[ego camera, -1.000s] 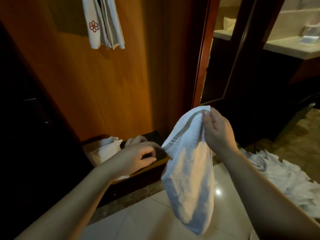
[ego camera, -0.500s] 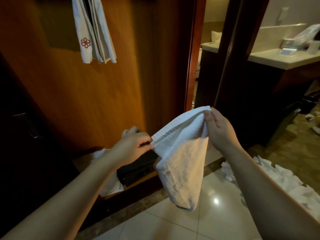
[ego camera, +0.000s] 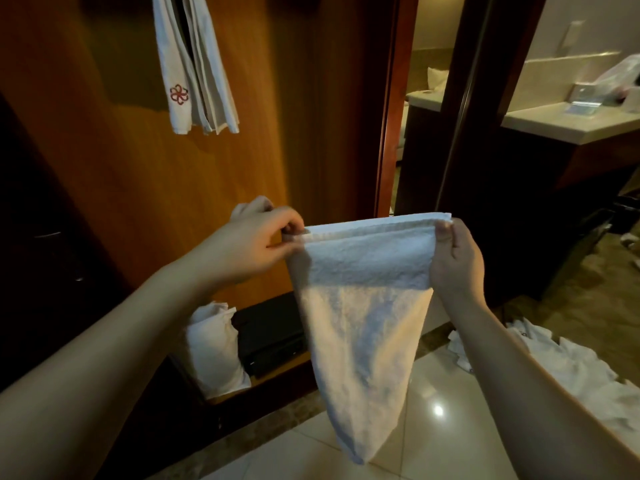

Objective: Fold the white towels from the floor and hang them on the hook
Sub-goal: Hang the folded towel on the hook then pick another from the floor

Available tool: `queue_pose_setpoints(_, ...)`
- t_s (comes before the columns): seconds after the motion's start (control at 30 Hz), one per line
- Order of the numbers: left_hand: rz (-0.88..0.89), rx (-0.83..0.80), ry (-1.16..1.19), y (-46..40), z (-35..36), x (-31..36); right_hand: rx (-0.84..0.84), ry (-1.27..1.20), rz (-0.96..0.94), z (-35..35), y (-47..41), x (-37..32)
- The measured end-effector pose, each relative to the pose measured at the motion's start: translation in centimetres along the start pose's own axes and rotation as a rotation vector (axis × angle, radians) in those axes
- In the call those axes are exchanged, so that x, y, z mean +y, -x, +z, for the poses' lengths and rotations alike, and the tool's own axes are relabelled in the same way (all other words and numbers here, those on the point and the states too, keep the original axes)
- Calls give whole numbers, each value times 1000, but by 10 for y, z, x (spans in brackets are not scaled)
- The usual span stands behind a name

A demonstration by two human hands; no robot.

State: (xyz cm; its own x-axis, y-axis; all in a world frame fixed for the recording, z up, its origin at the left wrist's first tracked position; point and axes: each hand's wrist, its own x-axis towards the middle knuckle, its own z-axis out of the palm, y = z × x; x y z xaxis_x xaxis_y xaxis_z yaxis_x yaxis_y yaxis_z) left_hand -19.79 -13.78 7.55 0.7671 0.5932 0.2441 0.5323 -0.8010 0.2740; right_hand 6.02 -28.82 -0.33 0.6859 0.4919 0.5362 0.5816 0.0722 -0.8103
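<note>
Both arms reach forward at chest height, and the white towel (ego camera: pixel 367 306) hangs between them in front of the wooden wall panel (ego camera: pixel 104 174). The left hand (ego camera: pixel 256 244) has a closed pinch grip on the towel's top left corner, knuckles up, wrist bent inward. The right hand (ego camera: pixel 457 258) grips the top right corner, fingers curled tight around the folded edge. The top edge runs taut and level; the rest tapers down to a point above the tiled floor (ego camera: pixel 433 393). More folded towels (ego camera: pixel 194 64) hang above on the panel, and a crumpled towel pile (ego camera: pixel 571 368) lies on the floor at right.
</note>
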Motion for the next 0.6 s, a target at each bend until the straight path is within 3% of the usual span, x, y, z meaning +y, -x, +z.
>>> queue_pose_setpoints(0.23, -172, 45, -144, -3, 7, 9, 11, -108, -56, 4, 5, -8)
queue_pose_setpoints(0.37, -33, 35, -236, -6, 17, 1, 28, -134, -45, 5, 8, -7)
queue_pose_setpoints(0.6, 21, -11, -291, -6, 21, -2, -93, -34, -72, 0, 3, -6)
